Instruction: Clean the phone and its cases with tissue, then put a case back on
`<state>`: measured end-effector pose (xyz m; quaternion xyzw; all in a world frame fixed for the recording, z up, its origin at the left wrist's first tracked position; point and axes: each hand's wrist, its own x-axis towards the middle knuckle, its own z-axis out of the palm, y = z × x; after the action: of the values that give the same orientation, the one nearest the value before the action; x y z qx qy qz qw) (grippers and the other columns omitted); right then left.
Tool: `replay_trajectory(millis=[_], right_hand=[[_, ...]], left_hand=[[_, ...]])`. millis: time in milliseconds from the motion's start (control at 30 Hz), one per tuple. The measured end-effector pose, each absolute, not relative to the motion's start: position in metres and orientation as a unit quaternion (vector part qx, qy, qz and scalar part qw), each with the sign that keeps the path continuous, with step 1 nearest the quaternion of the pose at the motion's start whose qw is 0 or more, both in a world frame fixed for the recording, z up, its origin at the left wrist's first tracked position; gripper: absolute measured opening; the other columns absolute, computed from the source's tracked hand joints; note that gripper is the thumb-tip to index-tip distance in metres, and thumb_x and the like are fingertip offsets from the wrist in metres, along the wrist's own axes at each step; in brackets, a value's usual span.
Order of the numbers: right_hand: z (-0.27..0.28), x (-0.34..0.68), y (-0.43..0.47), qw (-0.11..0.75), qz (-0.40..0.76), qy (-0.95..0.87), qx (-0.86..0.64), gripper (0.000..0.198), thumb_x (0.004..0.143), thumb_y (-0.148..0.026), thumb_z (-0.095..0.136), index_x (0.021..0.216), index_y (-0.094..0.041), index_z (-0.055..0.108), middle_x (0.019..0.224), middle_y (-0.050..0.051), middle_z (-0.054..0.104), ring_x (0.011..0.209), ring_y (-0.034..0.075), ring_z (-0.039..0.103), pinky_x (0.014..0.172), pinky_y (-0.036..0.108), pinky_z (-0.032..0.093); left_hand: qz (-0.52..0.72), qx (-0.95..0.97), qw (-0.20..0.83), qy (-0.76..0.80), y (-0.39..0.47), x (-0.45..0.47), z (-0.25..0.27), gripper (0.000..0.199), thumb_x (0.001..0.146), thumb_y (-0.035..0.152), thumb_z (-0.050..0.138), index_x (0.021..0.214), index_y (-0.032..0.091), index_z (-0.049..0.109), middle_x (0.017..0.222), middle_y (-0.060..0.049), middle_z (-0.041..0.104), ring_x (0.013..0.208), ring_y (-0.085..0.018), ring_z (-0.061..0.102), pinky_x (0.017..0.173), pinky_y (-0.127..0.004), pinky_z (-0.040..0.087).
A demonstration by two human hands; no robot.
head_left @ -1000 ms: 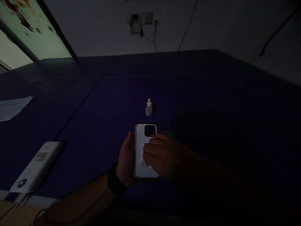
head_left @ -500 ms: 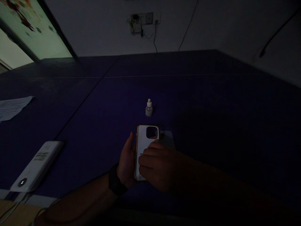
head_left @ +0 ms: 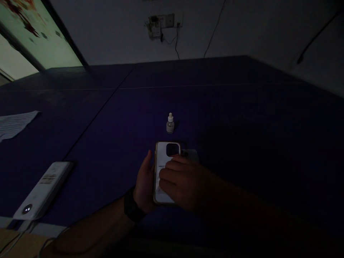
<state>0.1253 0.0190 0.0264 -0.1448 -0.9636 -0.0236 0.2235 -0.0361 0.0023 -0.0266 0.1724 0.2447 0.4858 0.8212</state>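
My left hand (head_left: 144, 188), with a dark band on its wrist, grips a white phone case (head_left: 161, 154) with a gold-brown edge by its left side. A dark camera cutout shows in its upper right. My right hand (head_left: 180, 181) lies over the lower half of the case, its fingers curled together against the white back. Something pale and crumpled shows beneath the fingertips, too dim to name. Partly hidden behind the right hand, a phone (head_left: 192, 154) lies on the table. A small dropper bottle (head_left: 170, 126) with a white cap stands upright just beyond the case.
A white power bank (head_left: 43, 190) with cables at its lower end lies left on the dark blue table (head_left: 129, 118). Printed paper (head_left: 18, 123) rests at the far left. Wall sockets (head_left: 162, 23) with plugs and cords are at the back. The light is dim.
My right hand has shifted slightly right and up across the case, baring a little more of the pale patch under the fingers. The left hand keeps its hold.
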Motion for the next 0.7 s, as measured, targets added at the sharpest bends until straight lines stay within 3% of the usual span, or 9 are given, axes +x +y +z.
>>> replay_trajectory(millis=[133, 300, 467, 700], right_hand=[[0.0295, 0.1280, 0.0202, 0.222, -0.023, -0.968, -0.116, 0.028, 0.098, -0.015, 0.055, 0.071, -0.019, 0.060, 0.070, -0.001, 0.059, 0.068, 0.016, 0.049, 0.069, 0.034, 0.035], [0.0328, 0.1266, 0.0199, 0.239, -0.006, -0.962, -0.134, 0.028, 0.100, -0.016, 0.052, 0.073, -0.019, 0.061, 0.071, -0.001, 0.060, 0.069, 0.016, 0.048, 0.069, 0.034, 0.036], [0.0332, 0.1300, 0.0221, 0.195, -0.036, -0.970, -0.142, 0.028, 0.099, -0.014, 0.052, 0.073, -0.018, 0.061, 0.071, 0.001, 0.060, 0.069, 0.017, 0.050, 0.067, 0.035, 0.035], [0.0299, 0.1267, 0.0177, 0.222, -0.013, -0.965, -0.141, 0.024, 0.099, -0.017, 0.055, 0.077, -0.019, 0.064, 0.074, -0.001, 0.061, 0.070, 0.017, 0.050, 0.070, 0.036, 0.039]], left_hand=[[0.479, 0.172, 0.825, 0.244, 0.0016, -0.0353, -0.0263, 0.047, 0.101, 0.053, 0.051, 0.128, 0.015, 0.060, 0.109, -0.009, 0.070, 0.084, -0.017, 0.070, 0.075, -0.035, 0.059], [0.469, 0.170, 0.831, 0.246, -0.0011, -0.0368, -0.0256, 0.053, 0.106, 0.053, 0.035, 0.128, 0.012, 0.060, 0.097, -0.012, 0.071, 0.081, -0.021, 0.072, 0.065, -0.029, 0.056], [0.477, 0.168, 0.828, 0.244, -0.0017, -0.0359, -0.0279, 0.057, 0.105, 0.059, 0.033, 0.124, 0.014, 0.062, 0.083, -0.008, 0.070, 0.072, -0.021, 0.071, 0.060, -0.028, 0.054], [0.465, 0.165, 0.834, 0.248, -0.0004, -0.0376, -0.0272, 0.057, 0.106, 0.055, 0.032, 0.129, 0.012, 0.061, 0.083, -0.009, 0.070, 0.071, -0.021, 0.070, 0.059, -0.028, 0.052]])
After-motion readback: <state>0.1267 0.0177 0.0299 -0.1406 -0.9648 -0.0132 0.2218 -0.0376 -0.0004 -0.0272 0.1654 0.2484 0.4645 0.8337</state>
